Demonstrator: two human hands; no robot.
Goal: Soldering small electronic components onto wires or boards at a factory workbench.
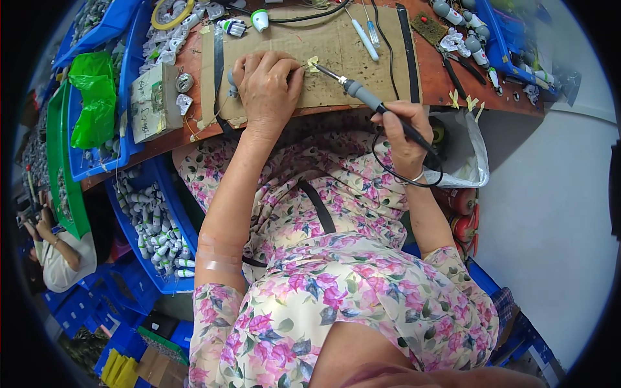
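Observation:
My right hand [406, 139] grips a soldering iron [369, 98] with a grey and black handle. Its metal tip points left and meets a small pale yellow piece [313, 64] above the cardboard mat [336, 39]. My left hand [268, 87] is closed just left of that tip, fingers curled and knuckles up, low over the mat. A small grey rounded part [231, 84] peeks out at the left side of its fingers. What the left fingertips pinch is hidden by the hand.
Pliers [455, 76] and grey-white bulbs [477, 50] lie at the right. A white pen-like tool [365, 40] and a screwdriver [371, 31] rest on the mat. Blue bins [132, 64] line the left; one lower bin [169, 187] holds many bulb bodies. A white bag [479, 152] hangs at the right edge.

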